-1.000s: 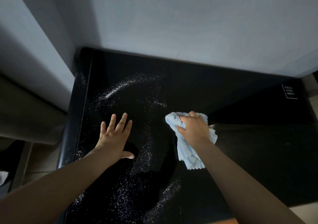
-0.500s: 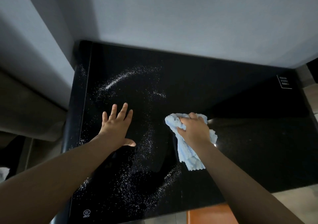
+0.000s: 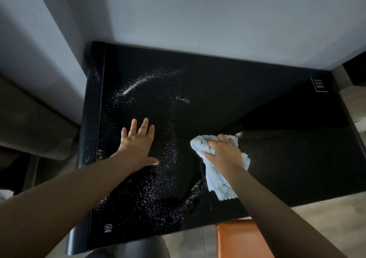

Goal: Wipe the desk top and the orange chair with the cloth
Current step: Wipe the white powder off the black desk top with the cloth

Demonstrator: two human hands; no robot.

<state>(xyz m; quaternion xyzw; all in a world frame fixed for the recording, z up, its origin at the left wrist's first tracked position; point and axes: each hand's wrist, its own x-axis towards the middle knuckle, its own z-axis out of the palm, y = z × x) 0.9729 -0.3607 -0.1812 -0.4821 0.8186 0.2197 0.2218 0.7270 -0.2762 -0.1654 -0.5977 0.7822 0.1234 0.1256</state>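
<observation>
Orange chair [image 3: 233, 240] more in view, partly off-frame.

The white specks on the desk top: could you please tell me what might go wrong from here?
1. The white specks reach close to the near edge of the desk top; a sweep that way could drop them onto the orange chair.
2. The left hand lies flat among the specks and may smear them.
3. The cloth is bunched in the right hand, so strokes may miss patches.
</observation>
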